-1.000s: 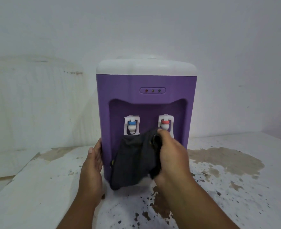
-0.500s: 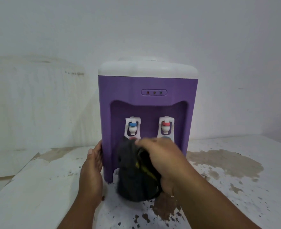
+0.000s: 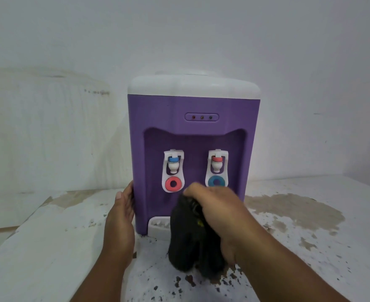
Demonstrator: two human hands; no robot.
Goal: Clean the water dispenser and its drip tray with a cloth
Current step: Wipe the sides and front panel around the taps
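1. We are pressing our left hand point(image 3: 123, 212), fingers straight and flat, against the left side of the purple water dispenser point(image 3: 192, 110), which is standing on the worn white table point(image 3: 49, 247).
2. We are gripping the dark cloth point(image 3: 186, 243) in our right hand point(image 3: 214, 210), bunched before the white drip tray point(image 3: 158, 225) at the dispenser's base.

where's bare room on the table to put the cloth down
Front left, the table is bare from the left hand to its edge. Right of the dispenser, stained but bare back to the wall. Crowded at the dispenser's front: right hand, cloth, drip tray.
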